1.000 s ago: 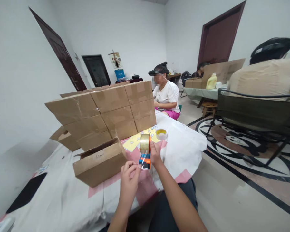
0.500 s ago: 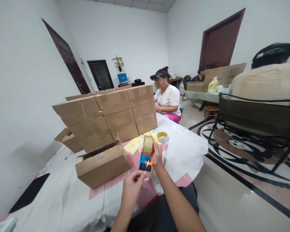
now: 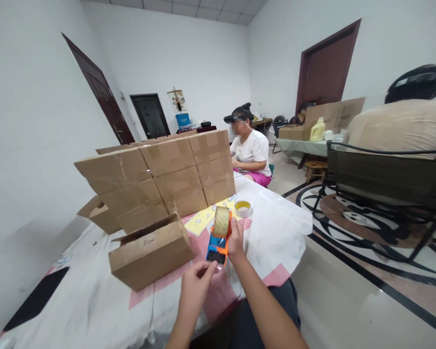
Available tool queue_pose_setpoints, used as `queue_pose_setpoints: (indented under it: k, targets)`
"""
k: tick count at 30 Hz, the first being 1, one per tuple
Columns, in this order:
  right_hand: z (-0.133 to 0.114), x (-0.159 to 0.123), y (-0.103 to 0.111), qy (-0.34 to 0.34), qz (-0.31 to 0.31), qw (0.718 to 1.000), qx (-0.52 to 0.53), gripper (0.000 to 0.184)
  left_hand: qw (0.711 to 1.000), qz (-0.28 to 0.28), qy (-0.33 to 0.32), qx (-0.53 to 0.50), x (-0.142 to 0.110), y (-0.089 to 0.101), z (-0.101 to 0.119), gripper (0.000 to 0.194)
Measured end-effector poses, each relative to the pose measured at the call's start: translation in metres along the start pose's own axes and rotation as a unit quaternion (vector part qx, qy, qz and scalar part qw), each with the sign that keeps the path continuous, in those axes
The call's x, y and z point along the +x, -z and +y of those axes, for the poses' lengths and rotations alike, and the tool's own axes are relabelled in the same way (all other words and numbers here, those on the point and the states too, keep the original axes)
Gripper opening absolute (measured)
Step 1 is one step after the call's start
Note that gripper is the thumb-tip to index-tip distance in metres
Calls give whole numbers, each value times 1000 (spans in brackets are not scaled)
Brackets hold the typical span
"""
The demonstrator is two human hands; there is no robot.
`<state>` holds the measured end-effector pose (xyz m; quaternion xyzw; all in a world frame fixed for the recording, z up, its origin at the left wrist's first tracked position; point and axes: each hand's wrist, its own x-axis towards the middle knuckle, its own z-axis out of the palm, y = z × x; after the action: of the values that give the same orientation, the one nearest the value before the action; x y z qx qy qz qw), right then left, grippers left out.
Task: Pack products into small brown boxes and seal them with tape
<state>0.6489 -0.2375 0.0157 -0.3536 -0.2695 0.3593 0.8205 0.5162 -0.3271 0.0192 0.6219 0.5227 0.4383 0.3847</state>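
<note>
My right hand (image 3: pixel 236 237) grips a blue and orange tape dispenser (image 3: pixel 217 242) by its right side, above the table. A wide roll of tape (image 3: pixel 222 221) sits in the far end of it. At the near end, my left hand (image 3: pixel 198 278) is closed in a pinch, thumb and forefinger by a short clear strip of tape (image 3: pixel 218 267). To the left stands a small cardboard box (image 3: pixel 150 257), its top open. Past the dispenser, a second tape roll (image 3: pixel 243 209) with a yellow inside lies on the cloth.
A wall of joined cardboard boxes (image 3: pixel 178 177) stands across the table behind the small box. Another open box (image 3: pixel 101 215) is at the far left. A black mat (image 3: pixel 38 298) lies on the white tablecloth (image 3: pixel 276 213). One person (image 3: pixel 252 150) sits across; another (image 3: pixel 396 126) sits at right.
The view has shifted slightly. Both hands stay together at the dispenser, the left still pinched at its near end.
</note>
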Motion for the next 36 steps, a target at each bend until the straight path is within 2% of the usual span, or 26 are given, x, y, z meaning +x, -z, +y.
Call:
queue_pose_setpoints:
  k: [6, 10, 16, 23, 30, 36]
  targets:
    - [-15, -3, -2, -39, 4, 998, 39, 45, 999, -18, -24, -14, 1, 1, 0, 38]
    - [-23, -4, -5, -58, 38, 996, 52, 41, 999, -39, -17, -29, 0, 2, 2, 35]
    - [-29, -7, -9, -73, 38, 994, 67, 33, 998, -45, -15, -31, -3, 3, 4, 40]
    - [-20, -8, -6, -72, 54, 996, 26, 35, 997, -58, 17, -49, -3, 8, 2, 49]
    - [-8, -3, -3, -85, 74, 993, 16, 34, 997, -58, 9, -50, -2, 9, 1, 49]
    - [-6, -2, -4, -72, 56, 996, 17, 36, 997, -61, 11, -38, -1, 10, 1, 52]
